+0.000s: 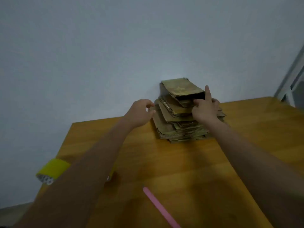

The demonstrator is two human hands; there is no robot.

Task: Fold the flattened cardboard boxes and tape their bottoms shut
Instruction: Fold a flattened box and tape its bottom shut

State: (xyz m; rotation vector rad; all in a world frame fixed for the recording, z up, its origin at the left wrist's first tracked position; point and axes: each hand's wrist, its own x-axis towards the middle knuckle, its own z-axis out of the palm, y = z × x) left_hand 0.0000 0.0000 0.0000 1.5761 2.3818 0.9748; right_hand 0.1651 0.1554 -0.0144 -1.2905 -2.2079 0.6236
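A wooden desk point(205, 170) is seen from above, pushed against a pale wall point(115, 46). One desk and one wall are counted.

At the far edge of the desk, against the wall, one stack of flattened cardboard boxes point(181, 127) is piled unevenly; the sheets are too many and too blurred to be counted. On top of it one box point(180, 88) is partly opened into a sleeve, its open end facing the camera.

Two bare hands are stretched toward the stack. The right hand point(204, 110) is laid against the near right corner of the opened box, with one finger raised upright along its edge and the others curled at the opening; whether a firm grip is held on the cardboard cannot be told. The left hand point(139, 112) hovers just beside the left side of the stack, its fingers loosely curled and its grip empty.

One roll of yellow tape point(51, 170) sits at the near left edge of the desk, partly hidden by the left forearm. One pink stick-like tool point(158, 204) lies near the front, well apart from the stack; what it is cannot be made out.

Several risks are judged likely. If the top box is pulled by one corner only, the loose sheets beneath may be dragged along and the leaning stack toppled. The sleeve may spring flat again if it is not braced from the left. The tape roll, so near the edge, may be knocked off by the forearm.
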